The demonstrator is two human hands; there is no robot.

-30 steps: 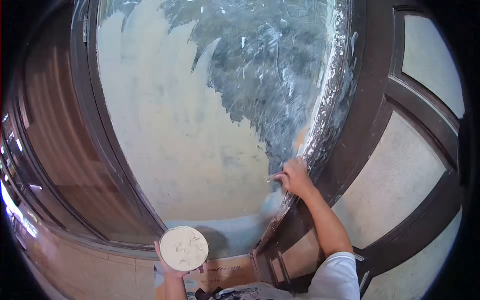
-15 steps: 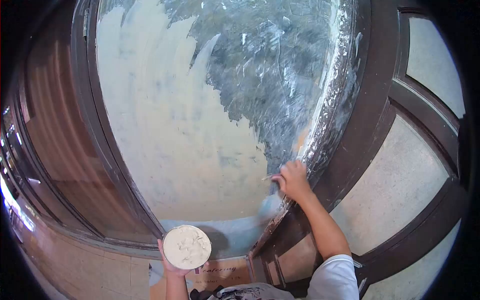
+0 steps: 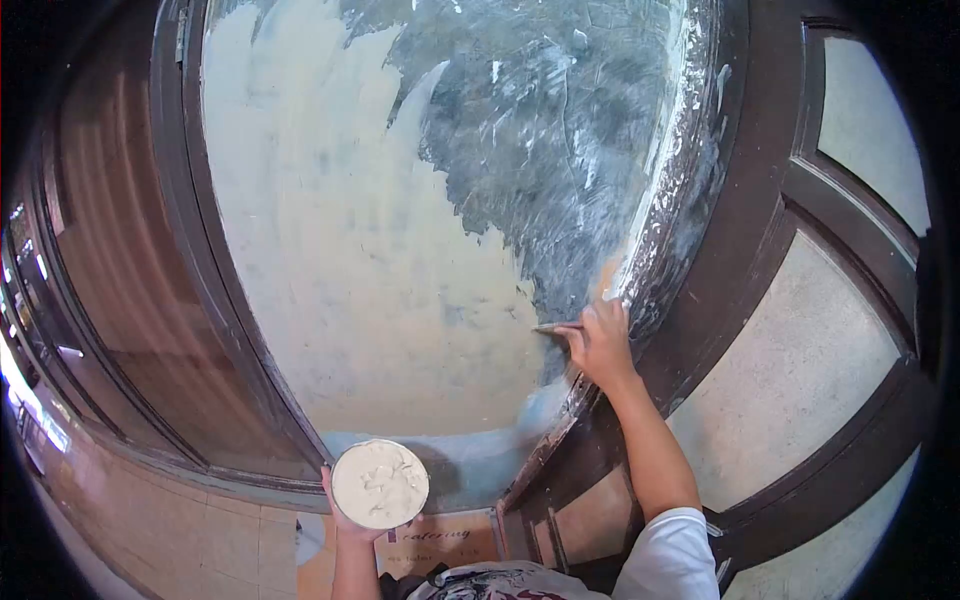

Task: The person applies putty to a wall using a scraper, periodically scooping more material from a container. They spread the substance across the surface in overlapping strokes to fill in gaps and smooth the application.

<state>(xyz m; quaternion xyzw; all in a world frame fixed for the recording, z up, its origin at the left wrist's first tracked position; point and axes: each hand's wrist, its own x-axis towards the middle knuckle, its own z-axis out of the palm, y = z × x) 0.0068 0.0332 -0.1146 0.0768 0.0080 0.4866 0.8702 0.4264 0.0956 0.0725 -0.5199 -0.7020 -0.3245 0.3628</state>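
Observation:
My left hand [image 3: 345, 522] is wrapped round the side and underside of a round tub of thick cream filler [image 3: 380, 484], held in front of the lower wall panel. In my right hand [image 3: 604, 342] is a putty knife [image 3: 558, 327], its thin blade pointing left. The blade lies at the ragged lower right edge of the cream coat [image 3: 370, 270] spread over the panel. To the right of that edge, the surface is grey and streaky with white smears [image 3: 530, 150].
A dark frame [image 3: 660, 230] with flaking white paint borders the panel on the right, close to my right hand. Brown panelled doors [image 3: 790, 330] stand beyond it. Below the tub is a printed cardboard sheet [image 3: 440, 550] on the tiled floor [image 3: 200, 530].
My right hand has moved slightly upward with the putty knife, whose blade shows more clearly now. My left hand and the tub have shifted a little up and right.

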